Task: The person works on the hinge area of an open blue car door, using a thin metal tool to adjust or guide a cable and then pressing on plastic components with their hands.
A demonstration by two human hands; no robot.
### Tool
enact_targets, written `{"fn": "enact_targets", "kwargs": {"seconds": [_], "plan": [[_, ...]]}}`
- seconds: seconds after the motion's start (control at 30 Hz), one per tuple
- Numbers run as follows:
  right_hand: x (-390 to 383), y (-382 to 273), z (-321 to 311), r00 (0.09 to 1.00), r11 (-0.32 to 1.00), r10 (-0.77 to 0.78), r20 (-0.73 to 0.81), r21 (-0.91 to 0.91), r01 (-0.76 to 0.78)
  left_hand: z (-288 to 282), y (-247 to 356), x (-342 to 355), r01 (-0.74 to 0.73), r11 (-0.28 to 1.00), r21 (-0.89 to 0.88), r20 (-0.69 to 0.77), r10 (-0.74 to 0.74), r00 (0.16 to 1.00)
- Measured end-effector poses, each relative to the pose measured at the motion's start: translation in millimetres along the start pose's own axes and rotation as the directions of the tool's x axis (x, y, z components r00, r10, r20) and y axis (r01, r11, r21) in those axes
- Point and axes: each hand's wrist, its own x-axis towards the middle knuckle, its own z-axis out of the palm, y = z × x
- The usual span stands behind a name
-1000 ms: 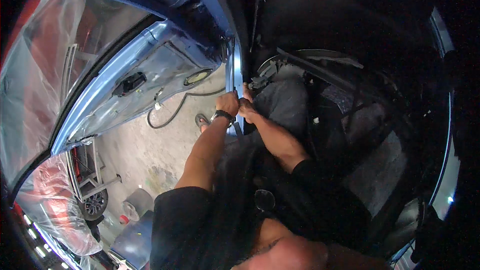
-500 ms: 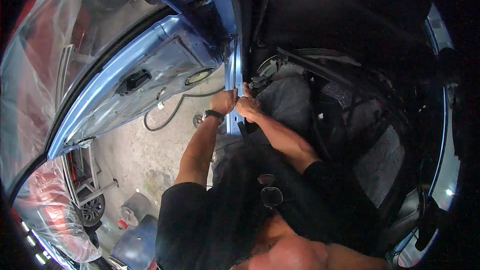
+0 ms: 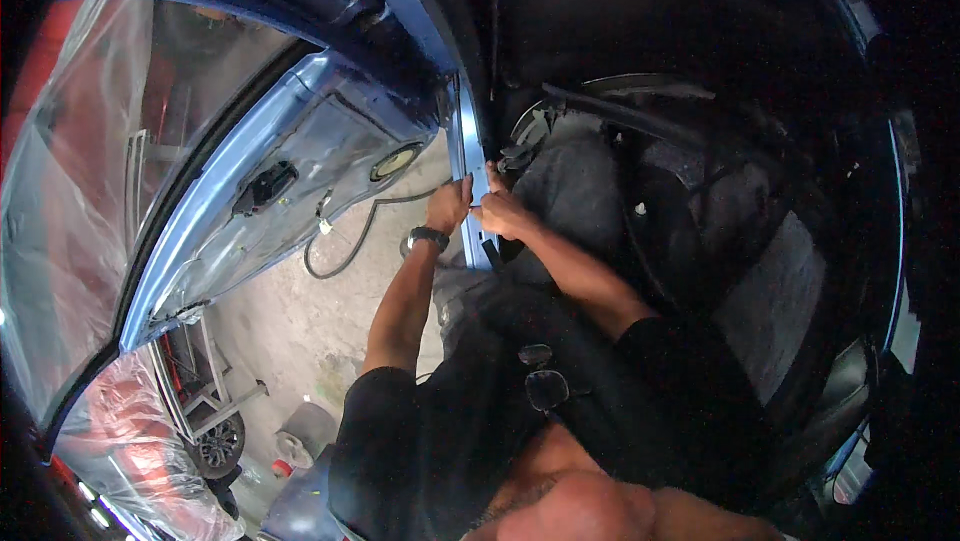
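The blue door sill (image 3: pixel 472 141) of a car runs away from me between the open door and the dark cabin. My left hand (image 3: pixel 447 207) is closed at the sill's outer edge, where a thin dark strip (image 3: pixel 458 126) runs up to it. What lies inside its fingers is hidden. Across the sill, my right hand (image 3: pixel 503 213) rests close beside it, index finger pointing forward along the inner edge, the other fingers curled and the thumb toward my left hand. Anything held there is too small to make out.
At left stands the open blue door (image 3: pixel 285 181), its inner panel exposed. Below it a dark hose (image 3: pixel 365 231) loops over the concrete floor (image 3: pixel 290 321). Clear plastic sheeting (image 3: pixel 150 451) drapes a red car. On the right are dark carpet (image 3: pixel 565 186) and bare interior parts.
My view has turned slightly, so the door and sill appear tilted and shifted. Both hands stay at the sill; they sit slightly farther apart, and the right thumb now points toward the left hand.
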Motion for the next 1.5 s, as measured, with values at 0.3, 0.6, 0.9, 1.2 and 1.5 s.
{"fn": "enact_targets", "kwargs": {"seconds": [0.3,0.6,0.9,1.2,1.5], "plan": [[25,63,25,0.990,0.978,-0.117,-0.080,0.166,0.129,6,34,3,0.149,0.989,-0.012,-0.087,-0.150,0.985],[-14,-5,-19,0.967,0.952,0.254,0.023,0.170,-0.254,22,6,4,0.174,0.969,-0.175,-0.156,-0.202,0.967],[-10,-37,-19,0.966,0.972,0.236,-0.108,0.024,-0.234,47,-32,16,0.046,0.748,-0.662,-0.102,-0.150,0.983],[-11,-8,-15,0.983,0.982,0.160,-0.089,0.120,-0.148,44,-17,15,0.033,0.675,-0.737,-0.082,-0.138,0.987],[14,37,39,0.930,0.905,-0.123,-0.346,0.345,0.248,17,-9,9,0.041,0.836,-0.547,-0.086,-0.105,0.991]]}}
